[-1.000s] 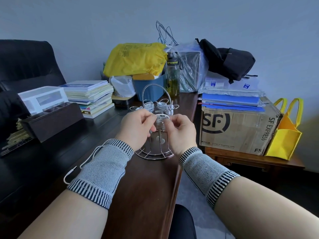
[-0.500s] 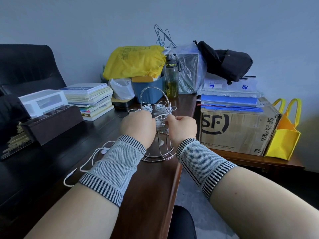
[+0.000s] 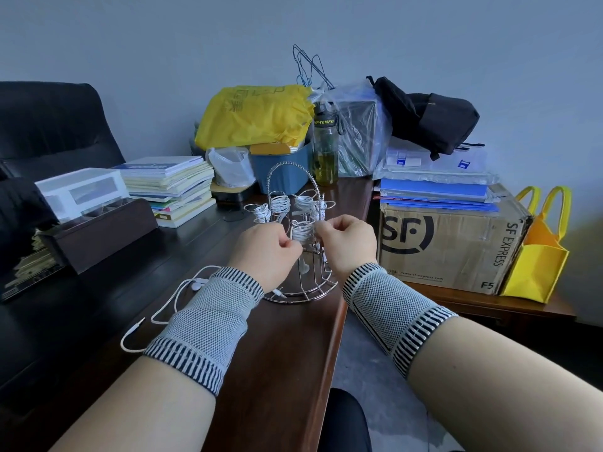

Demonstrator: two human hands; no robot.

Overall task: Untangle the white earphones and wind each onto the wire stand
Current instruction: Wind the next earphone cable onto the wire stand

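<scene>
Five arms of the wire stand (image 3: 295,282) are seen to carry wound white earphones — four coils at the back and the nearest coil (image 3: 302,230) at the front, between the two hands. One loose earphone (image 3: 182,295) lies unwound on the dark desk (image 3: 81,308), its cable running under the left wrist and its plug end lying towards the near edge.

Grip: the left hand (image 3: 266,247) is curled, thumb and fingertips pinched together just beside the front coil, apparently on a thin cable end; the cable itself cannot be made out in the pinch. The right hand (image 3: 347,238) is likewise curled with fingers pinched at the coil's right side; what exactly is held cannot be confirmed.

Stage judged: last turns or the tail of the front coil being secured; one earphone not yet wound.

Risks noted:
- Tail released before it is tucked — the springy cable could loosen the turns and the coil could slide off its arm.
- Uneven pull from the two hands could tip or drag the light stand, which stands near the desk's right edge.
- Neighbouring coils sit close; a knuckle could catch and unwind one.
- Left wrist rests over the loose cable; lifting the arm might drag it towards the desk edge.
</scene>
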